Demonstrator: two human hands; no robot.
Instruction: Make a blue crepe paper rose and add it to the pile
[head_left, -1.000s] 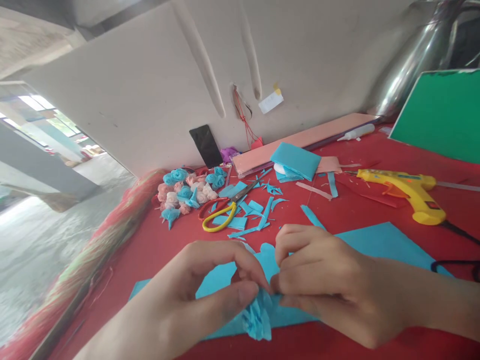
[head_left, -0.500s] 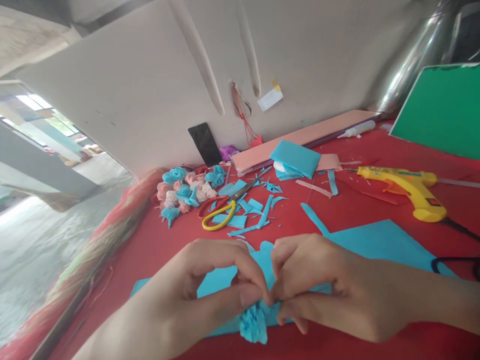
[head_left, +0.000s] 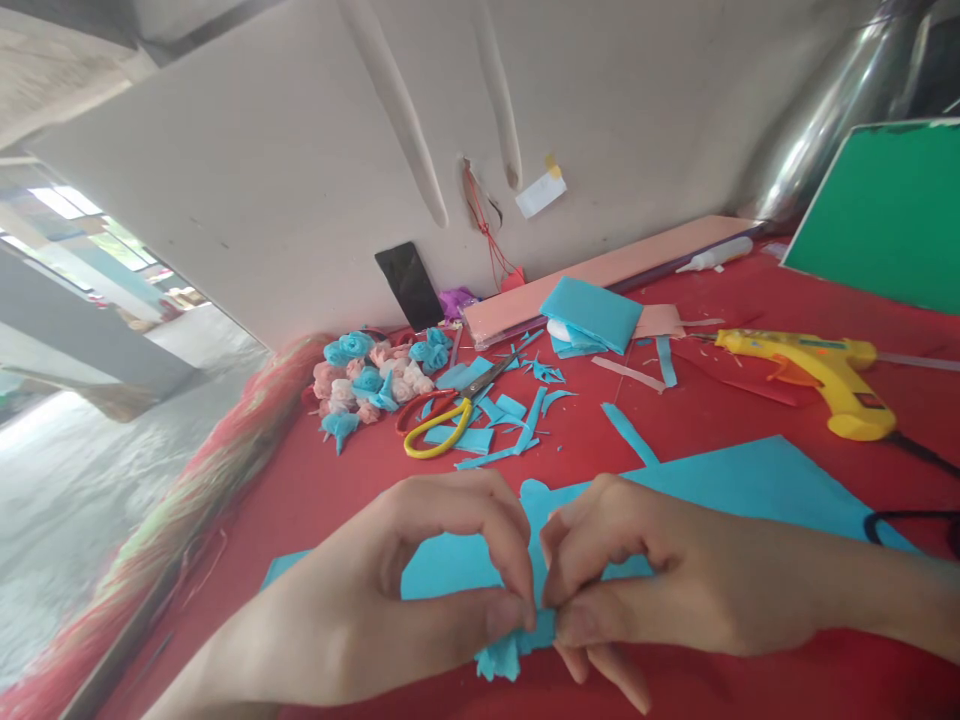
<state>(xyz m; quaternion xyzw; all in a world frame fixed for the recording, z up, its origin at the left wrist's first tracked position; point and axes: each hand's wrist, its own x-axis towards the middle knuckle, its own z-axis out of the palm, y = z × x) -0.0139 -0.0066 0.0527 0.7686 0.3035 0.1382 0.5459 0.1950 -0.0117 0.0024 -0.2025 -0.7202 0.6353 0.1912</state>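
Between my two hands is a small crumpled piece of blue crepe paper [head_left: 499, 660], its ruffled edge hanging below the fingers. Thumb and forefinger of my left hand [head_left: 442, 580] pinch it from the left. My right hand [head_left: 637, 570] pinches the same piece from the right, its lower fingers stretched out beneath. The fingertips nearly meet and hide part of the piece. Under and behind both hands lies a large sheet of blue crepe paper [head_left: 750, 490] on the red table [head_left: 720, 650].
Scissors [head_left: 450, 420] with red and yellow handles rest among blue paper scraps [head_left: 525, 430]. Paper flowers [head_left: 367, 375] in blue, pink and white are heaped at left. A yellow glue gun [head_left: 832, 375] lies right. Behind are a phone [head_left: 411, 285] and folded blue paper [head_left: 592, 312].
My right hand's lower fingers have stretched further down. The ruffled piece has turned and shows less below my left thumb, while a flat strip of it shows between the fingertips.
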